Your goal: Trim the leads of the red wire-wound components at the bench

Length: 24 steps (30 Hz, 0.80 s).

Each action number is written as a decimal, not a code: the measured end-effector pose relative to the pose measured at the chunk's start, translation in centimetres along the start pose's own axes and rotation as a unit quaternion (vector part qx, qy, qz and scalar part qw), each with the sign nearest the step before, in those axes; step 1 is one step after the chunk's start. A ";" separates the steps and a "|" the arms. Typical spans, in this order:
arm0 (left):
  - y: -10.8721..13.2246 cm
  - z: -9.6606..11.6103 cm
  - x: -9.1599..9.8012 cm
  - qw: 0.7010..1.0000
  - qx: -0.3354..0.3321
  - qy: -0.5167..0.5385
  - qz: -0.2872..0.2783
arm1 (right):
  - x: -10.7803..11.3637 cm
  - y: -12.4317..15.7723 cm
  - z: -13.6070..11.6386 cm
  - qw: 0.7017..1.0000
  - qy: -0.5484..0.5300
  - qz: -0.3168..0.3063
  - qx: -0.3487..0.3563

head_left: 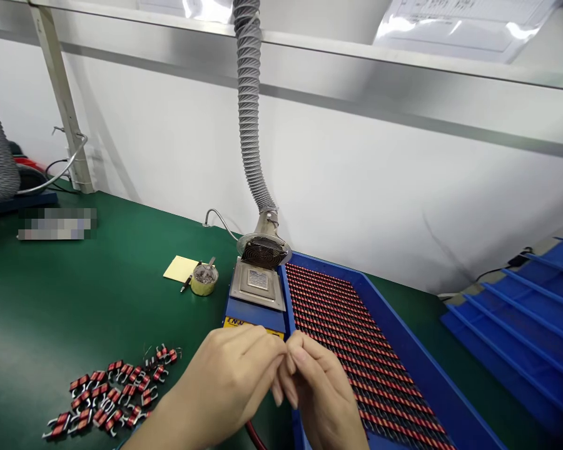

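Note:
My left hand (229,378) and my right hand (321,390) meet at the bottom centre, fingertips pinched together over the near edge of the blue solder pot (258,294). Whatever sits between the fingers is hidden. To the right lies a long blue tray (403,344) filled with rows of red wound coils (351,337). A heap of several loose red coils with metal leads (112,390) lies on the green mat left of my left hand.
A grey ribbed extraction hose (251,106) hangs down to a round hood over the solder pot. A small yellow cup (204,278) and a yellow note (182,267) sit left of it. Stacked blue trays (530,319) stand at the far right. White wall behind.

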<state>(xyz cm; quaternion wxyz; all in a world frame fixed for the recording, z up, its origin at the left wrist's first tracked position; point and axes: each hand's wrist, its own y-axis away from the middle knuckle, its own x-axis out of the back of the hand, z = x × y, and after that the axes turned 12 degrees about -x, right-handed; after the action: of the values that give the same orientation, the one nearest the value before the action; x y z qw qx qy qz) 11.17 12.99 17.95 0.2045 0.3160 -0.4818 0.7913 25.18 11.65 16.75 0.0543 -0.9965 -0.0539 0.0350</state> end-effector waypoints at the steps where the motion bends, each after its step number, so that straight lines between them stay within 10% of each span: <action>1: 0.0 0.0 0.0 1.000 0.003 0.008 0.007 | 0.1 -0.1 0.0 0.999 -0.036 -0.011 0.010; 12: -0.2 0.6 1.0 0.980 0.116 0.155 0.044 | 0.9 0.3 0.2 0.894 0.265 0.134 0.334; 14: -0.2 0.4 0.5 0.990 0.080 0.109 0.038 | 0.5 0.4 0.0 0.888 0.301 0.157 0.312; 19: -0.1 0.2 -0.4 0.999 -0.022 -0.033 0.026 | -0.2 0.1 0.0 0.989 0.084 0.098 0.077; 24: -0.2 0.6 0.5 0.991 0.070 0.091 0.074 | 0.4 0.2 -0.3 0.982 0.014 0.103 0.156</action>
<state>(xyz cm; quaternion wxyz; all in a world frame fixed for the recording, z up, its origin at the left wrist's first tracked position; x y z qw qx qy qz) 11.13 12.58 18.57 0.1656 0.2196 -0.4264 0.8617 25.60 11.50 17.01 0.2061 -0.9763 0.0561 0.0340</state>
